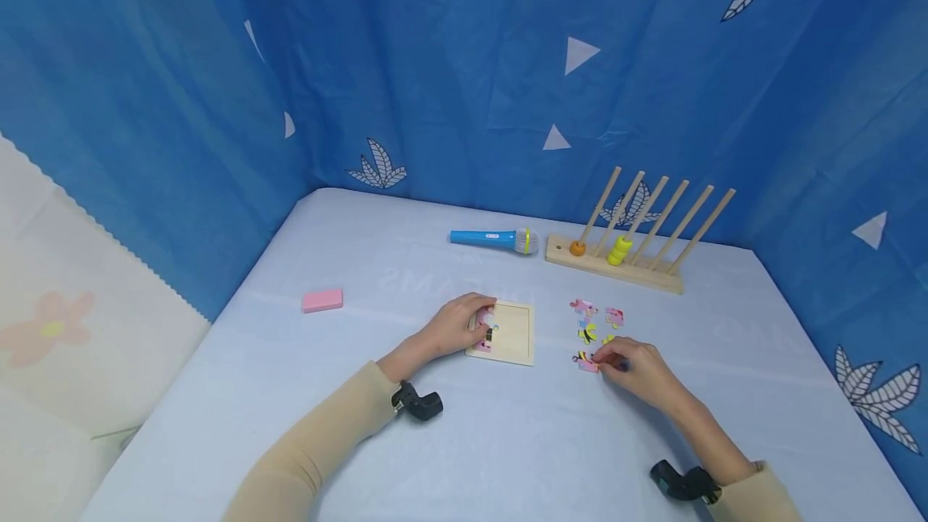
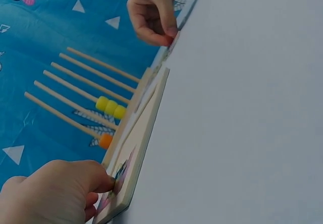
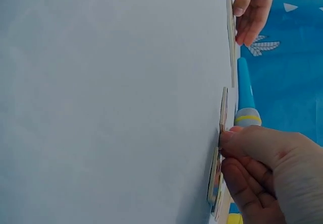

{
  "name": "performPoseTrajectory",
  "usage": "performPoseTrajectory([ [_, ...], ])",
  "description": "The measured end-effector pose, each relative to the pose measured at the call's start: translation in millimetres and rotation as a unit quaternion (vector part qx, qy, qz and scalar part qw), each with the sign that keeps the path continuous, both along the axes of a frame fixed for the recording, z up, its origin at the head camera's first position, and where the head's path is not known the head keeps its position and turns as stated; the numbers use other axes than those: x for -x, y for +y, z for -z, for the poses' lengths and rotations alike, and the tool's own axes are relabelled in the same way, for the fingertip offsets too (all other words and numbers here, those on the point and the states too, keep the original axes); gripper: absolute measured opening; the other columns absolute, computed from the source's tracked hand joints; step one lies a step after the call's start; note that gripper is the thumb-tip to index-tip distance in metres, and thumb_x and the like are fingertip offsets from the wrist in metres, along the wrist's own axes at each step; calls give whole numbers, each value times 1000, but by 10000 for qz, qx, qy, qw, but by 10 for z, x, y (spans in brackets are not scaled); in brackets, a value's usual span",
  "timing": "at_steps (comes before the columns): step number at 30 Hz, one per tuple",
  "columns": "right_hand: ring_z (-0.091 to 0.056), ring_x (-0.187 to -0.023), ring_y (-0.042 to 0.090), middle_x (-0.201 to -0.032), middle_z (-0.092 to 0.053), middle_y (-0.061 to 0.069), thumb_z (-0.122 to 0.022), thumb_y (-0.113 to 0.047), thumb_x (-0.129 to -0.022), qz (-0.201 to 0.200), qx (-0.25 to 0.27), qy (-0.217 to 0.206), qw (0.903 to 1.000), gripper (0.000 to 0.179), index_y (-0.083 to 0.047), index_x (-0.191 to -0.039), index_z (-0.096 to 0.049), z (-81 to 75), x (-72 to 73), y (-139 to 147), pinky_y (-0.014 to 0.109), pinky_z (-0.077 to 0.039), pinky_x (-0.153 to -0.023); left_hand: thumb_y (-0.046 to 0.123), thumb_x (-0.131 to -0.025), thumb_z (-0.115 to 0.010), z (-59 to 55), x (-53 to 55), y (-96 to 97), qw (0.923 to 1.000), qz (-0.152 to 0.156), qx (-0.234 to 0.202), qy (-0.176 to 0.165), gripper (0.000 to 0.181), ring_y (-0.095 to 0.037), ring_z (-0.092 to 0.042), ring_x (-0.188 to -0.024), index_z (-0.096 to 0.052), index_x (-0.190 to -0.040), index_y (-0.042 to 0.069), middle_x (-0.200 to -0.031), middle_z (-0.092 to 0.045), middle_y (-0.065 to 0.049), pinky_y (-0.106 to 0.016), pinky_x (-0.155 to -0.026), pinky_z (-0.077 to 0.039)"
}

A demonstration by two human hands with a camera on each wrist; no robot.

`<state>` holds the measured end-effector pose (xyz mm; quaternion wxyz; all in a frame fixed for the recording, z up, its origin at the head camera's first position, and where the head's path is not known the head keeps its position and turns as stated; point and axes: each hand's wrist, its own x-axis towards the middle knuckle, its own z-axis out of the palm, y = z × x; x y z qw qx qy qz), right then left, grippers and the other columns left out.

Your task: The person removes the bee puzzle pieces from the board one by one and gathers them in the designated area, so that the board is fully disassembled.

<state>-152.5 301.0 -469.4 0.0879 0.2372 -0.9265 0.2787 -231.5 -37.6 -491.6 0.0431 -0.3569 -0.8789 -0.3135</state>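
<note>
A square wooden puzzle tray [image 1: 515,335] lies on the table, with a few pink printed pieces [image 1: 483,337] fitted along its left side. My left hand [image 1: 455,324] grips that side; its thumb presses on the pieces and its fingers reach the far edge. To the right, my right hand [image 1: 638,373] pinches a pink, yellow and black jigsaw piece [image 1: 586,362] between thumb and forefinger, low over the cloth. Several loose jigsaw pieces lie just beyond it, among them a pink one [image 1: 615,316] and a yellow and black one [image 1: 587,333].
A blue toy microphone [image 1: 486,238] lies behind the tray. At the back right stands a wooden rack [image 1: 616,267] with upright pegs, yellow beads [image 1: 619,250] and an orange bead [image 1: 577,248]. A pink block [image 1: 322,300] is at the left. Blue curtain hangs behind the table.
</note>
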Motion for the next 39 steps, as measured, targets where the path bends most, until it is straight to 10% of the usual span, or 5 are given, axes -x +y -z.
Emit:
performPoseTrajectory([
  [10, -63, -78, 15, -84, -68, -4, -73, -2, -80, 484, 587, 133, 9970, 11, -5, -91, -72, -243, 159, -170, 37, -56, -69, 23, -89, -62, 6, 41, -57, 9996, -244, -91, -102, 47, -25, -46, -124, -54, -130, 2, -131, -54, -12, -34, -106, -35],
  [18, -65, -87, 20, -94, -69, 2, -71, -8, -84, 116, 1093, -688, 9916, 17, -3, -100, -71, -300, 441, -810, 39, -56, -73, 28, -88, -66, -11, 94, -123, 9992, -285, 64, -283, 52, -25, -46, -125, -53, -131, 2, -131, -53, -11, -36, -106, -35],
  [39, -63, -82, 14, -90, -68, 1, -72, -6, -83, -354, 1100, -1129, 9869, 20, -6, -103, -71, 33, 763, -1472, 27, -54, -75, 32, -86, -67, -6, 150, -197, 9993, 84, 71, -360, 55, -25, -45, -126, -53, -131, 2, -132, -53, -12, -37, -105, -35],
])
